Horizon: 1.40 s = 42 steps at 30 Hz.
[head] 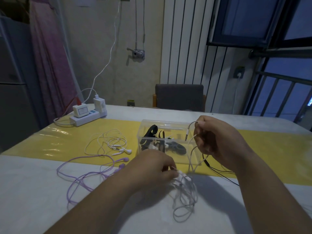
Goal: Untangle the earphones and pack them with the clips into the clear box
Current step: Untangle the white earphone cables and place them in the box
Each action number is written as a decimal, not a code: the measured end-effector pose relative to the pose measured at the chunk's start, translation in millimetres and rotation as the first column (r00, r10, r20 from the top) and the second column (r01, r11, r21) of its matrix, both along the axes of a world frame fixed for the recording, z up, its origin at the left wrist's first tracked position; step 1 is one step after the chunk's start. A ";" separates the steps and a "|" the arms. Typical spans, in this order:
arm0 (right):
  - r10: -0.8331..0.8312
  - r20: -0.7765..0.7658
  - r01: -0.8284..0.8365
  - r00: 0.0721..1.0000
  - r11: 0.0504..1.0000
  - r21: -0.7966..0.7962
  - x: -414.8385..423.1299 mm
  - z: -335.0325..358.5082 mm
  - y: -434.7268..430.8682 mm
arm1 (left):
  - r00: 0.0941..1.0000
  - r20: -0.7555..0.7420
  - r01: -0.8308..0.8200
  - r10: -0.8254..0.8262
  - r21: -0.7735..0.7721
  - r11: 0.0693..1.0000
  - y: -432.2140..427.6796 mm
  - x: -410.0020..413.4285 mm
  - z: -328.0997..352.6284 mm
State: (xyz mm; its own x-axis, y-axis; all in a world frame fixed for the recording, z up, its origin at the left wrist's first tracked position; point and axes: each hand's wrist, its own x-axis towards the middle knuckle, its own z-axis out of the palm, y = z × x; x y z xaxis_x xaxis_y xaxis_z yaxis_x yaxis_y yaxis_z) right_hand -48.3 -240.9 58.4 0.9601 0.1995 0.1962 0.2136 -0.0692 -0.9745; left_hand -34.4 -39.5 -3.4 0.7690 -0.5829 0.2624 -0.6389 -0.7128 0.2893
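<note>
Head view, the only one. Right hand (pixel 217 137), raised in front of the clear box (pixel 168 123), gripped the cord of the tangled white earphones (pixel 184 196) in curled fingers, with the plug (pixel 186 136) dangling just left of the knuckles. Left hand (pixel 152 164), lower and nearer the camera, pinched the same cord where it entered the knot. The knot itself lay on the table (pixel 42 191), just right of and below those fingertips. The cord's long axis ran steeply from the upper right grip down to the left pinch, so the left hand was much the nearer to the snarl. Black clips (pixel 150 135) sat inside the box. Purple earphones (pixel 124 159) and loose white earphones (pixel 125 150) lay to the left, outside it. A black cable (pixel 207 162) trailed under the right wrist.
</note>
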 end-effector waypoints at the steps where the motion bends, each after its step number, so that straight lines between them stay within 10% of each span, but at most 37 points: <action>1: -0.006 -0.005 0.006 1.000 1.000 -0.003 -0.5 0.8 -1.3 | 1.000 0.025 0.005 -0.005 -0.002 1.000 -0.9 0.8 -0.1; 4: -0.075 -0.006 0.073 0.997 0.978 -0.195 -3.9 5.0 -6.6 | 0.991 -0.119 -0.089 0.054 -0.309 0.947 3.2 6.1 1.1; 7: -0.064 -0.103 0.006 0.993 0.874 -0.486 -8.4 6.7 -12.2 | 0.936 -0.346 -0.249 -0.055 -0.769 0.589 9.0 5.8 11.6; 12: -0.052 -0.223 -0.150 0.973 0.594 -0.791 -9.9 1.6 -6.9 | 0.935 -0.307 -0.270 -0.175 -0.940 0.207 16.9 5.8 24.1; 21: -0.070 -0.276 -0.214 0.959 0.464 -0.859 -20.9 10.7 8.0 | 0.922 -0.376 -0.298 -0.093 -0.841 0.451 18.6 0.2 28.7; 29: -0.058 0.019 0.045 0.998 0.495 -0.868 -16.0 13.5 9.8 | 0.920 -0.387 -0.329 -0.067 -0.853 0.406 15.5 -1.4 30.1; 37: -0.037 0.097 0.080 0.995 0.865 -0.494 -11.0 3.4 26.9 | 0.912 -0.407 -0.354 -0.047 -0.840 0.411 10.8 -2.1 28.4; 42: 0.111 -0.001 -0.091 0.994 0.808 -0.582 -8.0 -6.9 38.5 | 0.913 -0.405 -0.355 -0.047 -0.846 0.398 10.2 -2.7 28.4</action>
